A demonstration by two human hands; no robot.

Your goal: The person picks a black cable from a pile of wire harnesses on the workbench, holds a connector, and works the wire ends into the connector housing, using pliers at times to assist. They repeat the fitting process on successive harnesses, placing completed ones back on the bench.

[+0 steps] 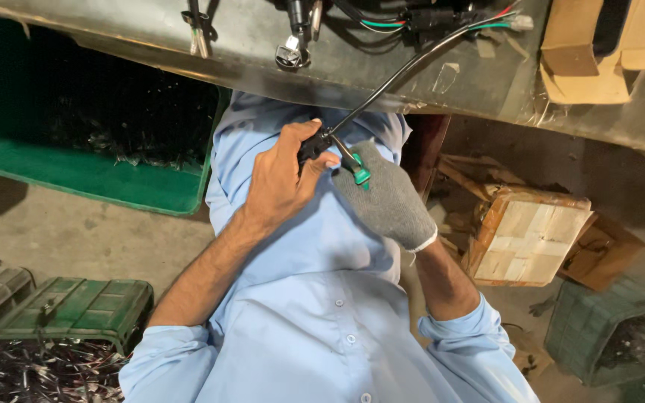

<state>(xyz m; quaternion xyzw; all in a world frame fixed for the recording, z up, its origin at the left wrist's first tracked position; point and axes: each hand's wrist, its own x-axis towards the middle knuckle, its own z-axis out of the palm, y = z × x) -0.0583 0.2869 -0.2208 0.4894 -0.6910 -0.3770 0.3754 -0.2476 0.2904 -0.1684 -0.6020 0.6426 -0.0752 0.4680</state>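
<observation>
Your left hand fingers pinch the thin black sheathed cable; it runs toward 1 o'clock, your gloved right hand fingers pinching its small green connector.

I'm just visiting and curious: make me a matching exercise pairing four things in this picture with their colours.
Things:
1. glove
2. shirt
3. bin
4. cable

Colours:
A. black
B. light blue
C. grey
D. green

Pairs: 1-C, 2-B, 3-D, 4-A
</observation>
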